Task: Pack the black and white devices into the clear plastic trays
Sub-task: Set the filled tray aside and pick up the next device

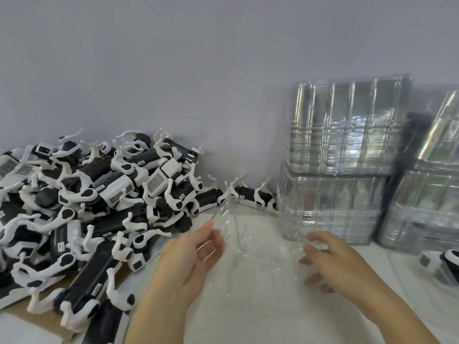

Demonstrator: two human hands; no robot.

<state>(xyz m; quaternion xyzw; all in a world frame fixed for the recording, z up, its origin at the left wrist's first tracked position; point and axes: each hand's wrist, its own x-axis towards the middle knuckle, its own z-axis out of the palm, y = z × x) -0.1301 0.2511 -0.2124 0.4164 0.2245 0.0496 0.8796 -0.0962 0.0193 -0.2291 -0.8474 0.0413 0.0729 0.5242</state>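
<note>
Pale lilac wall (198,70), smooth and matte, fills the upper half of the frame, and below it runs a white work surface (260,306) with a soft, cloth-like look. At the left a big loose heap of black and white devices (99,199) sprawls from the left edge toward the centre: blocky matte-black bodies, glossy white curved arms and hooked prongs, some with barcode labels and grilled white faces. One more device (439,266) lies alone at the right edge, blurred. At the upper right stand tall stacks of clear plastic trays (342,157), ribbed and shiny, with a second stack (432,184) beside them at the right edge.

Low in the centre, both hands hold a single clear tray (248,232), thin, glassy and hard to outline. The left hand (191,256) pinches its left edge between thumb and curled fingers. The right hand (340,264) grips its right side with fingers bent around the rim
</note>
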